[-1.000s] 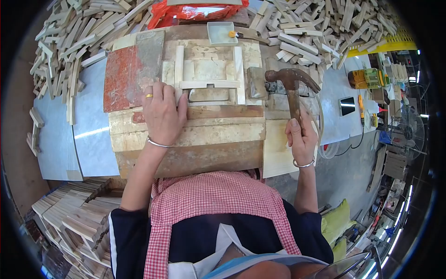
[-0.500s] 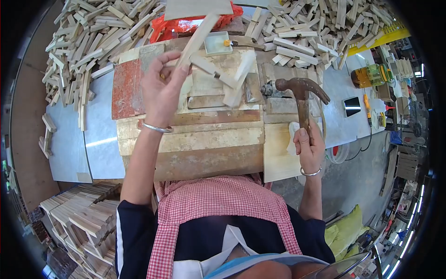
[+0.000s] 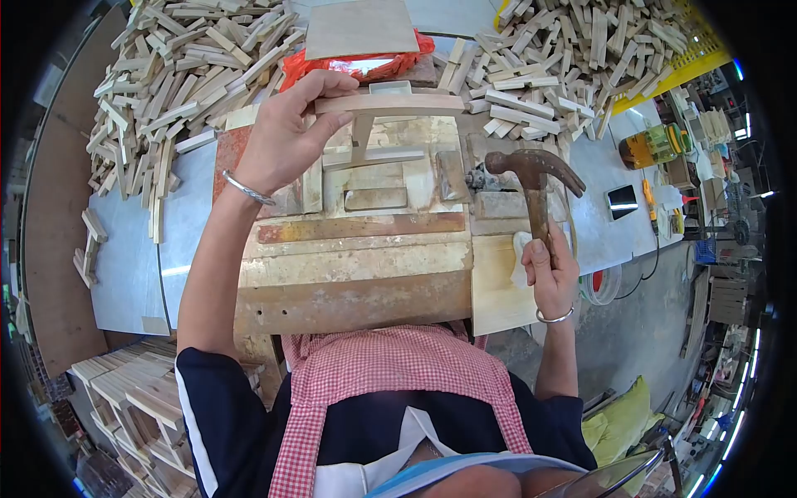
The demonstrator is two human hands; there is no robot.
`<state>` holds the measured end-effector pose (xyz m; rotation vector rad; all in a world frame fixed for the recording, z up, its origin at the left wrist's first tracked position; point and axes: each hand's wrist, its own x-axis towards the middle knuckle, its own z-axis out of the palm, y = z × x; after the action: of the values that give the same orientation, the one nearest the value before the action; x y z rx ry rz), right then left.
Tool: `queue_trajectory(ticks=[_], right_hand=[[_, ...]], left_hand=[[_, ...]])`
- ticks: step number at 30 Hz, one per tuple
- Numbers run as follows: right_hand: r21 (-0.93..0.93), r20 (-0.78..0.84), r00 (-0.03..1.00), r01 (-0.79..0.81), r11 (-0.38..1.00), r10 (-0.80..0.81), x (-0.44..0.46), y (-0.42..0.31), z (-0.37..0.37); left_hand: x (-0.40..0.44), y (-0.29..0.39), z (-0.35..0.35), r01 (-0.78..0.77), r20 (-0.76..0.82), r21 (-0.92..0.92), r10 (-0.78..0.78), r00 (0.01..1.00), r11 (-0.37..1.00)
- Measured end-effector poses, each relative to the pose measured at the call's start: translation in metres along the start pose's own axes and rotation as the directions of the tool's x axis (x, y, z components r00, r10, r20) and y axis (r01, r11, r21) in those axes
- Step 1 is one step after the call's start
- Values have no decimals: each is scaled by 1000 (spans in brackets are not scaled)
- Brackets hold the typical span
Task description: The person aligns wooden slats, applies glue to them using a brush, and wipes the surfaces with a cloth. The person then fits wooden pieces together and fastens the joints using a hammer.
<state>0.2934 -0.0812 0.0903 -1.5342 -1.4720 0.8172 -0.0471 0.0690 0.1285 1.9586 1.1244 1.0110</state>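
My left hand (image 3: pixel 290 137) pinches one end of a wooden frame piece (image 3: pixel 398 104) over the workbench (image 3: pixel 357 261). Two pale strips, joined by a short crosspiece, make up the piece, and the longer strip lies level at the top. Wrapped round a wooden handle, my right hand (image 3: pixel 552 274) holds a claw hammer (image 3: pixel 535 170) upright, head at the top, right of the bench's middle. Below the frame piece, a small wooden block (image 3: pixel 375 198) lies on the worn bench top. Part of a shallow pale box (image 3: pixel 390 87) shows behind the upper strip.
Heaps of wooden pieces lie at the back left (image 3: pixel 183 75) and back right (image 3: pixel 598 50). A red plastic bag (image 3: pixel 423 43) sits under a flat board (image 3: pixel 361 29). On the right are a bottle of amber liquid (image 3: pixel 652 148) and a phone (image 3: pixel 623 202). Stacked wooden parts (image 3: pixel 137 390) stand lower left.
My left hand has turned the frame piece from a steep slant to level, and its wrist has shifted left. The hammer stays in my right hand, almost unmoved.
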Motion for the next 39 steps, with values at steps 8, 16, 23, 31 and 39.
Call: queue_trajectory(ticks=[8,16,23,31,39], right_hand=[[-43,90,974,210,977,-206,19,-12,13],[-63,100,979,185,981,-178,38,-38,18],[-215,226,838,540,814,-496,81,-94,47],[-257,309,822,557,790,-479,96,-113,67],[-323,395,805,573,753,-443,93,-113,67]], left_hand=[[-17,-24,-1,74,11,-217,-73,997,973],[-19,-27,7,26,-109,-325,-65,992,945],[-18,-42,9,-4,-182,-262,-45,982,965],[-22,-41,9,-109,-244,26,112,963,994],[-21,-39,6,-128,-248,41,135,959,991]])
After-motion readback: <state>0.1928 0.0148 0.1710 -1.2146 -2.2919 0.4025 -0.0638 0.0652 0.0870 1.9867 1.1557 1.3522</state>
